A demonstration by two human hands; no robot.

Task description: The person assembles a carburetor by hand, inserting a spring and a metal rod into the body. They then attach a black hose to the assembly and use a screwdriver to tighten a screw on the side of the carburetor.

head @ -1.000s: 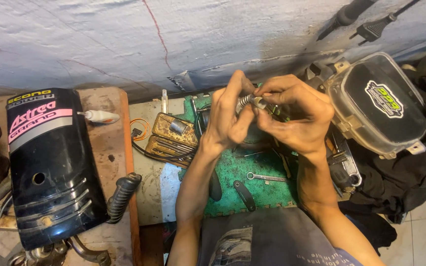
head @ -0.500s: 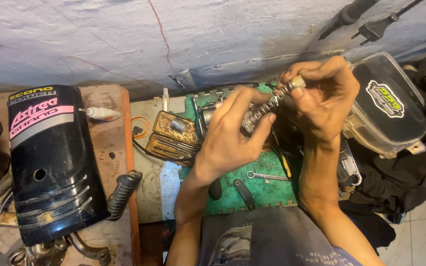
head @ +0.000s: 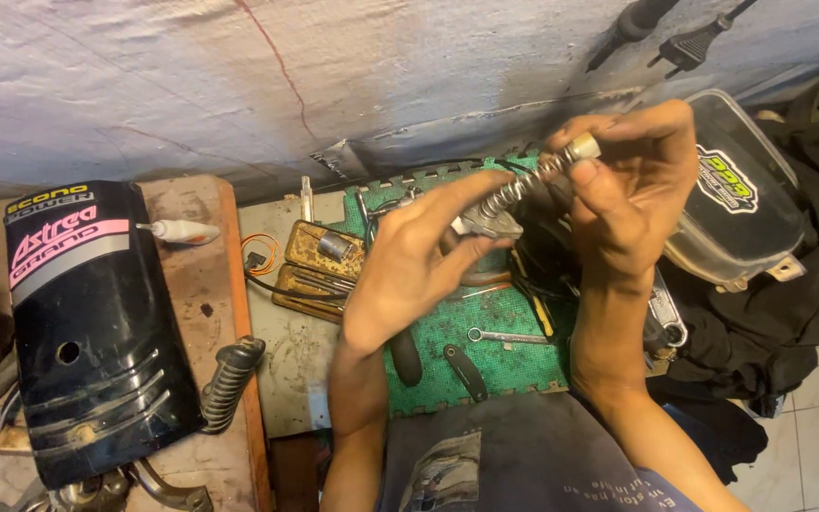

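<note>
**Spring assembly held off the desk, both hands on it**

Obs.: small metal part with a coil spring is held in the air, upper centre-right of the frame, above the green foam mat. Right hand: fingers clamped on the spring's upper end, at a pale cylindrical cap. Left hand: fingers extended and pressed around the lower end, where a flat metal piece sits; grip closed on it.

Status (judgement): the part is lifted off the desk and being worked between the hands; the spring looks seated on its stem, stretched between cap and base. Whether it is being fitted or pulled apart, cannot tell. Nothing is set down as finished.

Untouched: small wrench on the mat, lower centre; black cowl panel at left; black rubber grip beside it.
</note>
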